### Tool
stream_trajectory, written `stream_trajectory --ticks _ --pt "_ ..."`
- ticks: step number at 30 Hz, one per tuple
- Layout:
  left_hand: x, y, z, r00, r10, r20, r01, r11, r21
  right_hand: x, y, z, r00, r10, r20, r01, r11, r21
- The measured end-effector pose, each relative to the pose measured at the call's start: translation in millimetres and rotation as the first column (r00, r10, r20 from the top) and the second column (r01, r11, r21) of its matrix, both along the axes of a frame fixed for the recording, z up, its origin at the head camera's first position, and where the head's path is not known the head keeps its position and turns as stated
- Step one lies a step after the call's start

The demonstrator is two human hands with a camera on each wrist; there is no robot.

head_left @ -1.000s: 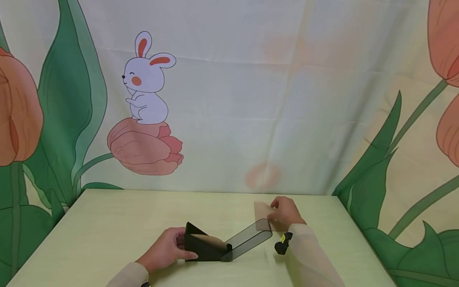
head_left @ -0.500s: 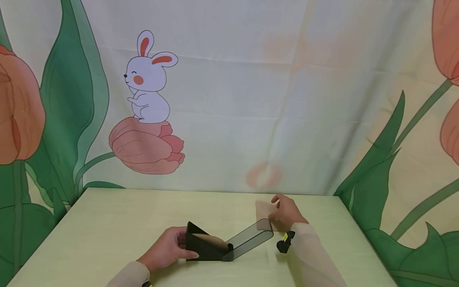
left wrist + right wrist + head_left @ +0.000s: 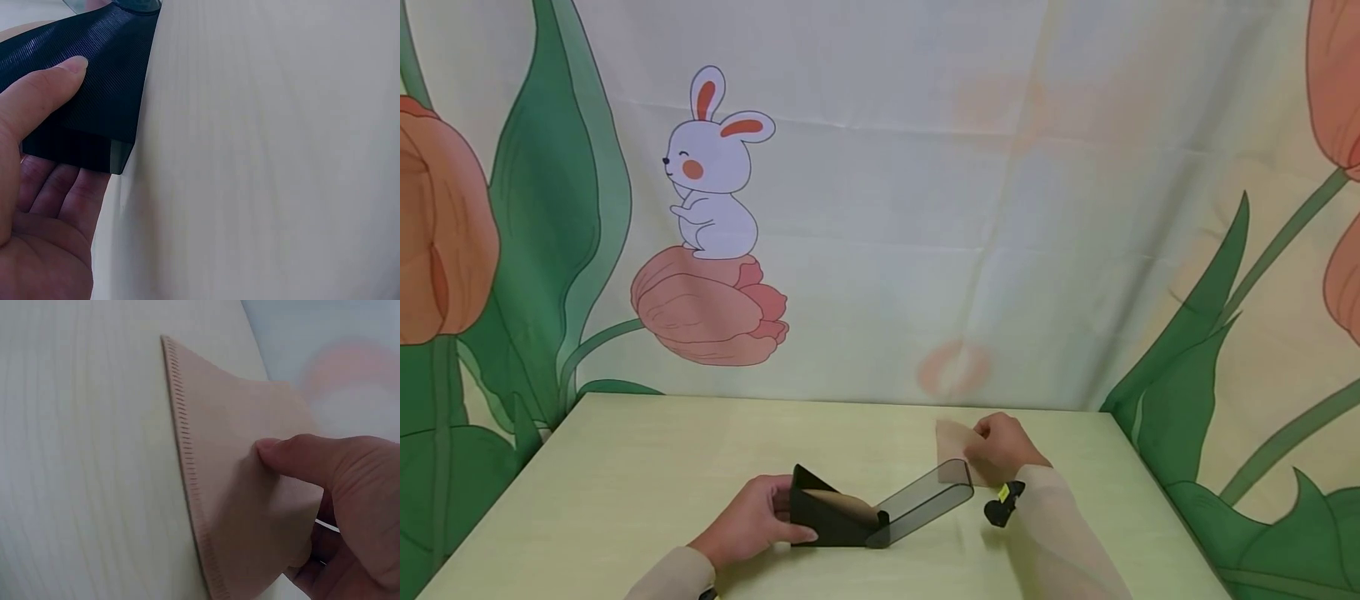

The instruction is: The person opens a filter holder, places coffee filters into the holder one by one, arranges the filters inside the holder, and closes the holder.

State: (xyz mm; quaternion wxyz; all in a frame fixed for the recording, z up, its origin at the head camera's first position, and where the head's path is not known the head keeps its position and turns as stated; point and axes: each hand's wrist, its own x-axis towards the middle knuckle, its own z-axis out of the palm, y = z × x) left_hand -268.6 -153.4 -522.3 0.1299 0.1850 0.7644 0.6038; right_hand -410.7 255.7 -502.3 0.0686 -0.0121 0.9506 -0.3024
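In the head view my left hand [image 3: 747, 520] grips a black box [image 3: 833, 527] by its left end. Its thumb lies on the box's near side, and the other fingers go behind or under it. From the box's right end a see-through grey lid [image 3: 925, 502] tilts up to the right, swung back. Tan paper [image 3: 842, 502] shows inside the box. Beyond the lid, my right hand [image 3: 1009, 450] pinches a tan coffee filter [image 3: 228, 425] between thumb and fingers. Its crimped seam [image 3: 182, 425] is plain in the right wrist view, close to the tabletop.
A pale wood-grain table [image 3: 685, 442] lies under both hands. Behind it hangs a cloth backdrop [image 3: 865, 208] printed with tulips and a rabbit. A small black device [image 3: 1003, 505] with a yellow mark is on my right wrist.
My right hand shifts slightly, with the coffee filter still in its pinch. The left hand, box and lid hold nearly the same place. The whole head view drifts a little.
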Motion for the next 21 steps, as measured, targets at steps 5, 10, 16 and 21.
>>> stream_trajectory --ticks 5,10,16,21 --pt "0.4 0.4 -0.3 1.000 -0.005 -0.008 0.005 1.000 -0.002 -1.7 8 10.4 1.000 0.027 0.013 -0.027 1.000 0.004" --pt "0.0 0.5 -1.4 1.000 -0.004 -0.012 0.004 1.000 0.005 3.0 11 26.3 0.999 0.040 0.026 -0.039 0.998 -0.050" --pt "-0.8 1.1 -1.9 1.000 -0.006 -0.009 0.006 1.000 0.009 10.4 13 42.1 0.995 0.101 -0.003 -0.101 0.981 -0.167" --pt "-1.1 0.5 -1.4 1.000 -0.004 -0.006 0.004 1.000 0.003 16.1 12 54.5 0.991 0.126 -0.041 -0.132 0.967 -0.220"
